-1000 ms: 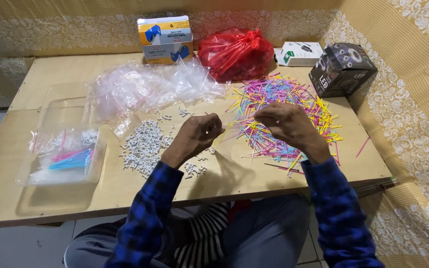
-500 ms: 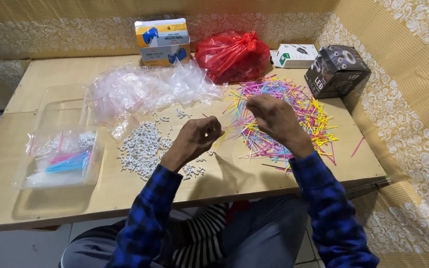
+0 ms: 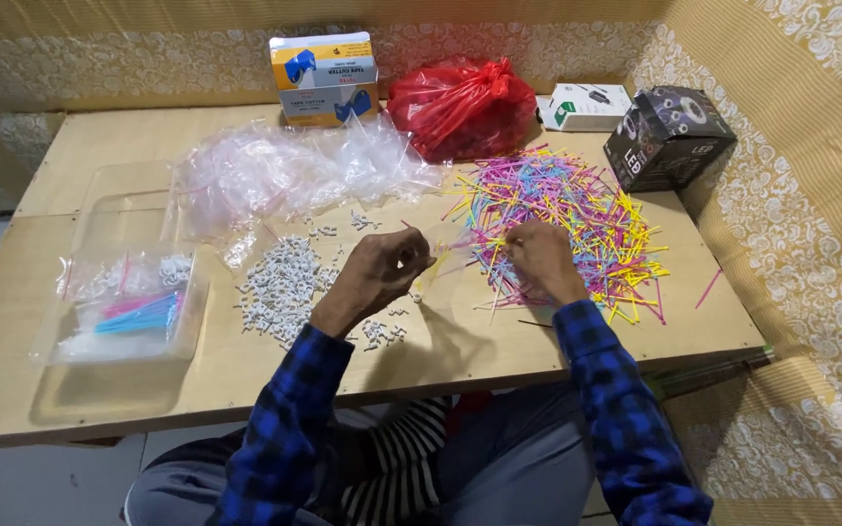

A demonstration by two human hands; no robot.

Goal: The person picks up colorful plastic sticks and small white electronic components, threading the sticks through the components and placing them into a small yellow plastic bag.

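The left hand [image 3: 382,268] hung just above the wooden counter [image 3: 99,390], its fingers [image 3: 411,255] curled in tight around something small; what they pinched was too small to make out, though a thin pink stick tip showed just above the knuckles. The right hand [image 3: 541,258] sat close beside it, at the near left edge of the heap of coloured sticks [image 3: 587,209], fingers bunched together and pressed down among the sticks, so whether they actually gripped one could not be told. The heap, in pink, yellow, blue and green, spread across the right half of the counter, with one loose pink stick [image 3: 708,288] lying apart near the right edge. Just left of the left hand lay a scatter of small white plastic pieces [image 3: 280,284], a few more of them near the wrist. Behind those sat a crumpled pile of clear plastic bags [image 3: 275,175]. At the far left stood a clear plastic tray [image 3: 119,209] holding packed bags of pink and blue sticks [image 3: 138,314]. Along the back edge stood a yellow and blue carton [image 3: 324,80], a knotted red plastic bag [image 3: 460,105], a small white box [image 3: 587,105] and a black box [image 3: 669,136]. Both forearms wore blue and black checked sleeves [image 3: 601,390].
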